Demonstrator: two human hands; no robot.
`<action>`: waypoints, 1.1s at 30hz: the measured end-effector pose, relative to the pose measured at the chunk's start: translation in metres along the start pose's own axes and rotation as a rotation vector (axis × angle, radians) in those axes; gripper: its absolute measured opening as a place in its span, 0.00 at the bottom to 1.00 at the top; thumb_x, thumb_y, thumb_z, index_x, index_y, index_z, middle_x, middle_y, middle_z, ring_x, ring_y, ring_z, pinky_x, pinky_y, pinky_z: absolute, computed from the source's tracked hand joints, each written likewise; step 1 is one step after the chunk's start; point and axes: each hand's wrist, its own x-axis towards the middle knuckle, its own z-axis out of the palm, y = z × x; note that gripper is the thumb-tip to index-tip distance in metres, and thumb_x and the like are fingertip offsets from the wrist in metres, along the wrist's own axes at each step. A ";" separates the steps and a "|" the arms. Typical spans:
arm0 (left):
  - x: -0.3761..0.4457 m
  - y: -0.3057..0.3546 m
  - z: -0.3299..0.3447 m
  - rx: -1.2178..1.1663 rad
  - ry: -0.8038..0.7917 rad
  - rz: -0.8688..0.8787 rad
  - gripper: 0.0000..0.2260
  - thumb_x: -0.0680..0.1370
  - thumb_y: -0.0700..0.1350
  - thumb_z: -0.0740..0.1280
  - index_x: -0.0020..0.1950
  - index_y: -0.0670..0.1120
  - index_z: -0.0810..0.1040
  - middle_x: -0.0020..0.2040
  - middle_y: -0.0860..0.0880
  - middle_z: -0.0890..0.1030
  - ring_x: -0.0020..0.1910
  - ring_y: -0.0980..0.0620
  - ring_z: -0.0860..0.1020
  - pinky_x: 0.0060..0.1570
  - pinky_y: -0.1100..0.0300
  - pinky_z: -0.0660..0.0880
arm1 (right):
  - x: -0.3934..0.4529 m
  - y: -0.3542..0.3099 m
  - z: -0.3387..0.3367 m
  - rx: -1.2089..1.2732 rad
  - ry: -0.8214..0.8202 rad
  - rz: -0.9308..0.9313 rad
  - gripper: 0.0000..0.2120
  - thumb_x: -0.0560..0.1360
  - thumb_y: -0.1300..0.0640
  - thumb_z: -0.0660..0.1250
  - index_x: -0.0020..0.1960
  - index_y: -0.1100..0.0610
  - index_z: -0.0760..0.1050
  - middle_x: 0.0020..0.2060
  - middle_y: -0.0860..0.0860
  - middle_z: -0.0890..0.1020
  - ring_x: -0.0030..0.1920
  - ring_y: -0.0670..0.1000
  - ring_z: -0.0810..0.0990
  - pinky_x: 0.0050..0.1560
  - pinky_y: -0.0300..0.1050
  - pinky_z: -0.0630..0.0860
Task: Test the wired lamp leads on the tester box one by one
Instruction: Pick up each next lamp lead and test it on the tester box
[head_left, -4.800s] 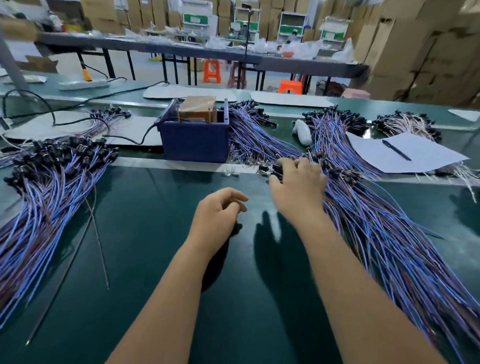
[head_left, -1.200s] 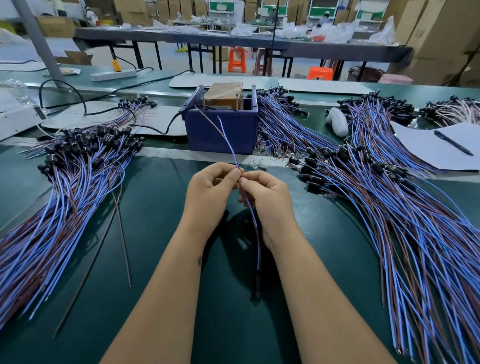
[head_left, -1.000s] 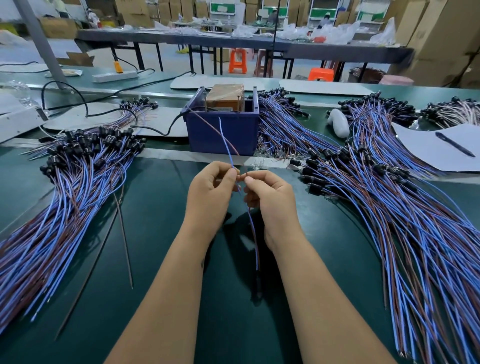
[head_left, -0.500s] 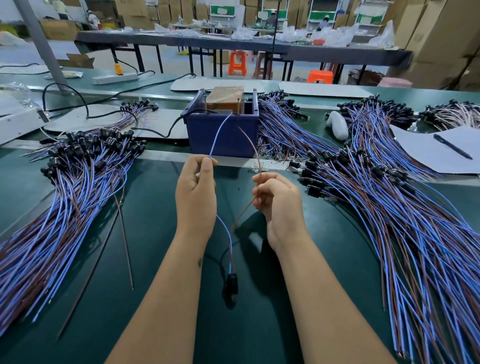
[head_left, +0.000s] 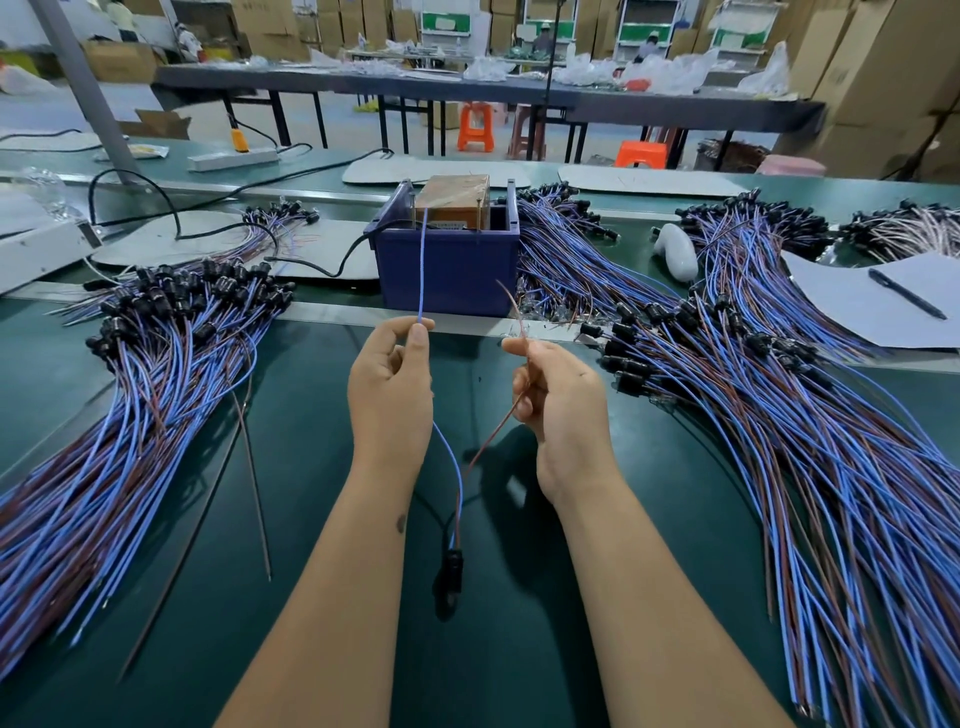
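**Two hands hold one lamp lead in front of the blue box**

The lamp lead has two thin wires, one blue (head_left: 422, 260) and one brown (head_left: 493, 428). Both wires join at a small black lamp holder (head_left: 453, 571). The holder hangs low between the two arms, nearer the person than the blue box (head_left: 449, 270), over the green desk (head_left: 311, 467).

The left hand (head_left: 390, 384) pinches the blue wire between its thumb and first finger. The blue wire goes straight up from the fingers (head_left: 418, 338) to the top of the blue box. The right hand (head_left: 563, 400) has its fingers curled round the brown wire. The bare tip of the brown wire (head_left: 506, 293) sticks up in front of the box and does not touch it.

The blue box is open at the top. Inside it sits a brown block (head_left: 453, 197) with thin metal pins standing up by it. A black cord (head_left: 332, 270) runs out from the left side of the box.

A big heap of the same leads (head_left: 130, 415) lies left of the box. Another big heap (head_left: 805, 441) lies right of it. More leads (head_left: 566, 260) lie just beside the box on its right. Farther right of the box there is white paper (head_left: 852, 306) with a pen (head_left: 906, 293) on it.
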 end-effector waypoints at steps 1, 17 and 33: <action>0.000 -0.001 0.000 0.010 -0.005 -0.003 0.09 0.83 0.44 0.61 0.47 0.51 0.78 0.26 0.57 0.63 0.25 0.57 0.61 0.25 0.65 0.63 | 0.000 0.000 0.001 -0.023 0.003 -0.013 0.13 0.80 0.60 0.60 0.44 0.55 0.82 0.26 0.46 0.72 0.27 0.43 0.67 0.27 0.33 0.65; 0.005 -0.010 -0.002 0.065 0.048 -0.095 0.08 0.82 0.46 0.62 0.46 0.54 0.78 0.25 0.57 0.70 0.25 0.61 0.68 0.28 0.67 0.69 | -0.007 -0.003 0.005 -0.077 -0.025 -0.120 0.12 0.79 0.63 0.62 0.42 0.57 0.82 0.26 0.46 0.66 0.28 0.45 0.62 0.30 0.34 0.61; 0.005 -0.012 -0.002 0.100 0.067 -0.092 0.06 0.83 0.44 0.59 0.50 0.51 0.74 0.23 0.59 0.74 0.25 0.64 0.72 0.30 0.70 0.73 | -0.001 0.001 0.005 -0.150 -0.027 -0.080 0.11 0.81 0.60 0.61 0.49 0.55 0.83 0.29 0.48 0.65 0.30 0.44 0.63 0.32 0.34 0.64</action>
